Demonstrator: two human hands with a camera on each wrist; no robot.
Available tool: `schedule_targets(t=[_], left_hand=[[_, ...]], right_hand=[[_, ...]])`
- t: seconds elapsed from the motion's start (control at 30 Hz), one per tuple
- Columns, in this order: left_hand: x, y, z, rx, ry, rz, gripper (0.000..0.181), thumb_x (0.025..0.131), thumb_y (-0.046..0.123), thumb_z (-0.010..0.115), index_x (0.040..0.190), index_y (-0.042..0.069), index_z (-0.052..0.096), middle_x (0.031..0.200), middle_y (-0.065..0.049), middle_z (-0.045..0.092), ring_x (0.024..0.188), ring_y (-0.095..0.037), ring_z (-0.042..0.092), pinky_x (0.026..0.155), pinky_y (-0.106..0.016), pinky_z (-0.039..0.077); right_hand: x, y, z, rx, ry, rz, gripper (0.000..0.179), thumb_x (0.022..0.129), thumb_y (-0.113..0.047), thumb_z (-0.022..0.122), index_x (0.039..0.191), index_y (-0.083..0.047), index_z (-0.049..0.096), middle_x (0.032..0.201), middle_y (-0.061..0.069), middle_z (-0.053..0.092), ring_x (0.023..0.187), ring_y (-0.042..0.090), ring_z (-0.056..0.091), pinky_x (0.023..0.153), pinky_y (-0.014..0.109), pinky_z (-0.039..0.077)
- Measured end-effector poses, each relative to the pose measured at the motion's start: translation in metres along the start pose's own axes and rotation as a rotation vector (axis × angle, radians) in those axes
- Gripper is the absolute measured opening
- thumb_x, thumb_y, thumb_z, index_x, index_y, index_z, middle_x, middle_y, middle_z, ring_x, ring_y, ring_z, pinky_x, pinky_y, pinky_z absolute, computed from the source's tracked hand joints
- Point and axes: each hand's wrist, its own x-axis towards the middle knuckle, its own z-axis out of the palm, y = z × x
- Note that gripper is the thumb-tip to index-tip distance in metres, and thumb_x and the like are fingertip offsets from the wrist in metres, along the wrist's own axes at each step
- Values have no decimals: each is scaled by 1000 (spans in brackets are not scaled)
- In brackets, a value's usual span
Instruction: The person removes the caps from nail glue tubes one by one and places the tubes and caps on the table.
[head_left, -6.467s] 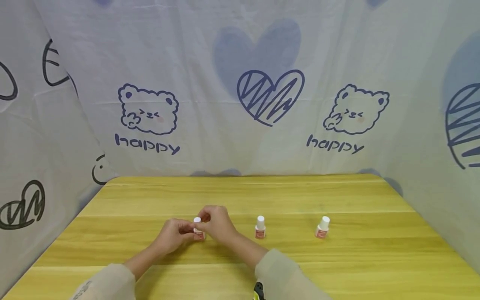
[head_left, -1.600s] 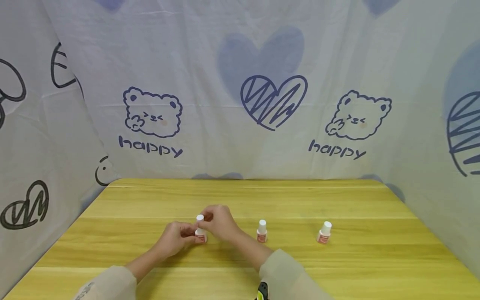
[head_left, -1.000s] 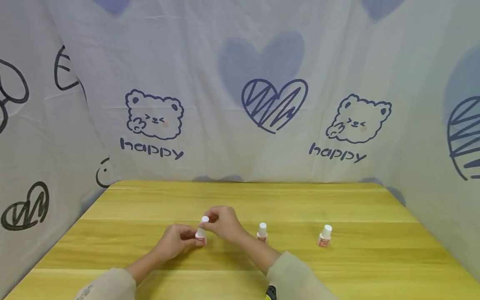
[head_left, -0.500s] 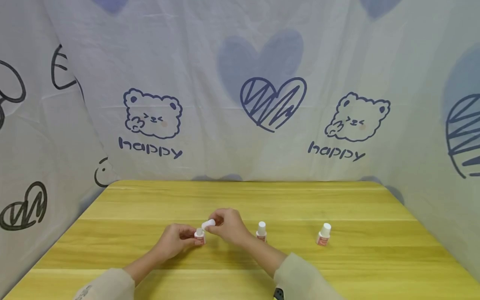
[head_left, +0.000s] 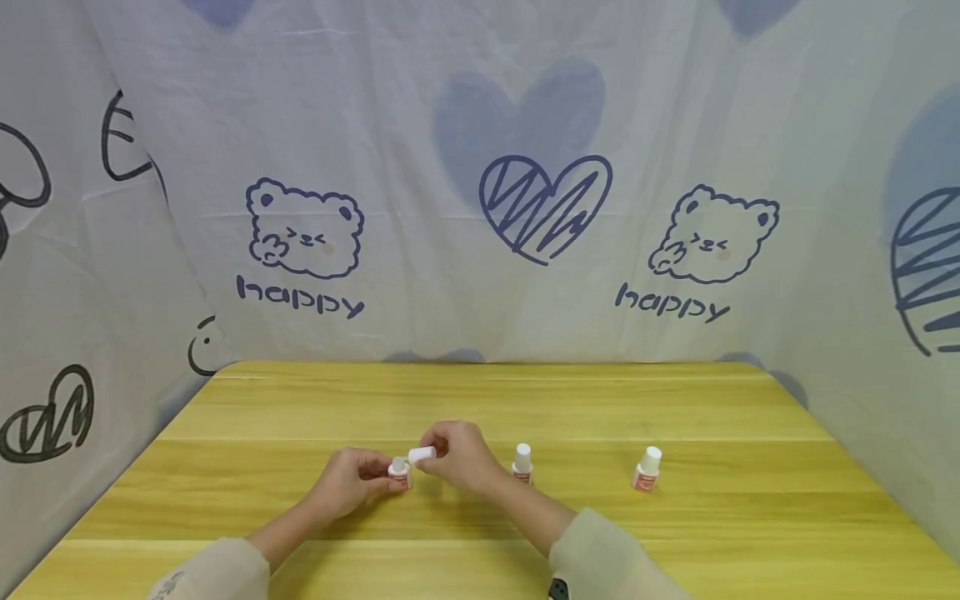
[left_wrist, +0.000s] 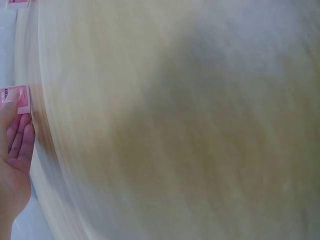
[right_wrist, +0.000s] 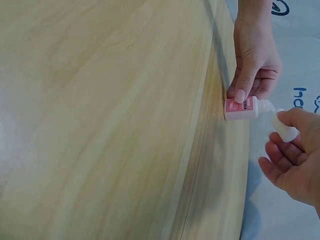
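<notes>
A small white bottle (head_left: 400,477) with a red-pink label stands upright on the table, left of centre in the head view. My left hand (head_left: 348,482) pinches its body between thumb and fingers. The right hand (head_left: 461,457) grips the white cap (head_left: 422,455), which is off the bottle and tipped nearly sideways just right of the bare neck. In the right wrist view, something thin and pale (right_wrist: 272,107) shows between the neck and the cap (right_wrist: 286,131). The left wrist view shows the thumb over the pink label (left_wrist: 23,99).
Two similar capped bottles stand on the wooden table (head_left: 300,400): a middle one (head_left: 522,460), partly behind the right forearm, and another (head_left: 647,469) farther right. A printed cloth (head_left: 420,275) hangs along the back and sides of the table.
The right hand has lifted the cap off the bottle, drawn it a little rightward and tipped it over. The left hand keeps its hold on the bottle, which stays in nearly the same spot.
</notes>
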Motion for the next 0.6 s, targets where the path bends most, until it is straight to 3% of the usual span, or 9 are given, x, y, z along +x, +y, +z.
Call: schedule_targets(t=[0.27, 0.6], left_hand=[[0, 1, -1, 28, -3, -10, 24, 77, 12, 73, 92, -7, 69, 86, -17, 72, 76, -15, 68, 64, -15, 52], [0, 2, -2, 31, 1, 21, 22, 78, 10, 73, 92, -8, 69, 86, -17, 71, 76, -9, 67, 64, -15, 52]], right_hand=[[0, 2, 3, -109, -75, -31, 6, 78, 1, 70, 79, 3, 65, 71, 10, 65, 60, 2, 45, 54, 13, 40], [-7, 3, 7, -166, -40, -41, 6, 76, 3, 69, 76, 5, 63, 68, 11, 64, 58, 2, 44, 52, 13, 41]])
